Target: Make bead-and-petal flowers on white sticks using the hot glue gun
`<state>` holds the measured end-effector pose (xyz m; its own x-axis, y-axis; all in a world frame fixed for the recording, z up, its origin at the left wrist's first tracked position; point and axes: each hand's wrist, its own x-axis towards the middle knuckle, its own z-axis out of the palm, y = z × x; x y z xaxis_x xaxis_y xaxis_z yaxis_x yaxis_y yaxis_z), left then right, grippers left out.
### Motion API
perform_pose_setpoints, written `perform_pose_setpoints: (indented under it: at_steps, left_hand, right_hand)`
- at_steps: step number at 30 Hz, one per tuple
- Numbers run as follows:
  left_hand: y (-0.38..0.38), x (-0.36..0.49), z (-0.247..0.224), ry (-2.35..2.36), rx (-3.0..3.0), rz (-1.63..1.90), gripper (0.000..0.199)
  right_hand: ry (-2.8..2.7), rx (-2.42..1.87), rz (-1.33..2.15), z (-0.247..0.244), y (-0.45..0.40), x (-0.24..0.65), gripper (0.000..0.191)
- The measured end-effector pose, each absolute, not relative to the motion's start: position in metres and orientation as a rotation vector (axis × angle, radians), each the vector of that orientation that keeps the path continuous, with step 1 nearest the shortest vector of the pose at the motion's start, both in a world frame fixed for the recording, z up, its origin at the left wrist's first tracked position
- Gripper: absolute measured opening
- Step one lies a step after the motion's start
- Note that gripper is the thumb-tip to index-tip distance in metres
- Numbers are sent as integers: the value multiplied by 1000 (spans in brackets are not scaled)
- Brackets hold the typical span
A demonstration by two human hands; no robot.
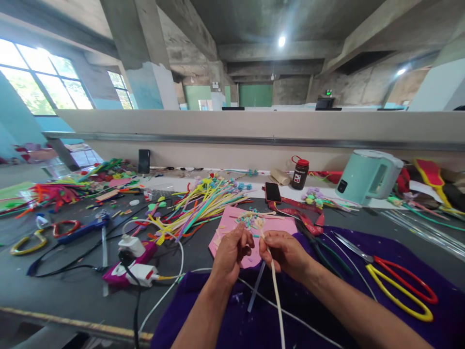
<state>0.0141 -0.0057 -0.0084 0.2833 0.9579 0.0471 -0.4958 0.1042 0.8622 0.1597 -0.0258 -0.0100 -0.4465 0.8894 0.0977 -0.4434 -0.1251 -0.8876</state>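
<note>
My right hand (pixel 285 249) pinches a long cream pipe cleaner (pixel 276 295), whose tail hangs down toward the bottom edge. A pale curled tip shows just above those fingers. Beside it on the left, my left hand (pixel 232 249) has its fingers curled in, and whatever lies between them is too small to make out. Both hands are over a pink foam sheet (pixel 221 225). On this sheet, just beyond my fingertips, are small pastel twisted pieces (pixel 250 220) in teal, lilac and cream.
A pile of coloured pipe cleaners (pixel 207 203) lies behind left. At left are a glue gun (pixel 85 228) and a power strip (pixel 134 266) with cables. Scissors (pixel 395 281) and pliers (pixel 323 249) lie right. Behind stand a phone (pixel 272 193), bottle (pixel 300 173) and kettle (pixel 368 177).
</note>
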Motion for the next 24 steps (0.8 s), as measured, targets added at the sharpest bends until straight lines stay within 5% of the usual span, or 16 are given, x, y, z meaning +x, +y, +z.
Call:
perform_pose_setpoints:
  at_steps: [6, 18, 24]
  left_hand:
    - [-10, 18, -7, 618, 993, 1058, 12]
    - [-11, 19, -8, 743, 1067, 1244, 11]
    - [-14, 20, -7, 750, 1138, 1163, 14]
  right_hand:
    - [-1226, -713, 1656, -9, -31, 155, 21]
    - [-1367, -1012, 1071, 5, -28, 163, 17]
    - [-1281, -960, 1065, 8, -30, 164, 17]
